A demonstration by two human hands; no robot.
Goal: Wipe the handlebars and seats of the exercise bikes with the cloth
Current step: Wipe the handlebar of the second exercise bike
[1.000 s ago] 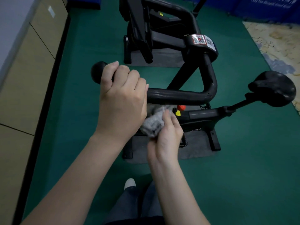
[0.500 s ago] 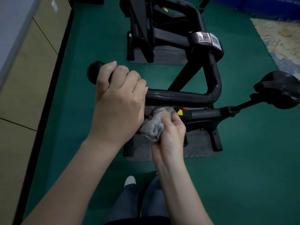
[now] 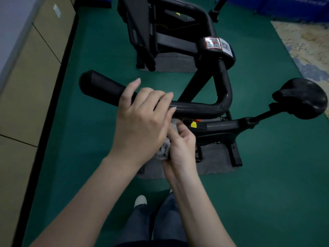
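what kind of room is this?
Likely a gym or fitness room: a black exercise bike with a second bike behind it, on grey mats, over green flooring.

The head view (wide-angle) looks forward and down, close above the left hand (image 3: 140,122), handlebar (image 3: 195,108) just beyond.

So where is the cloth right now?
In the head view the cloth sits near the centre, bunched in the right hand just below the handlebar and partly hidden behind the left hand.
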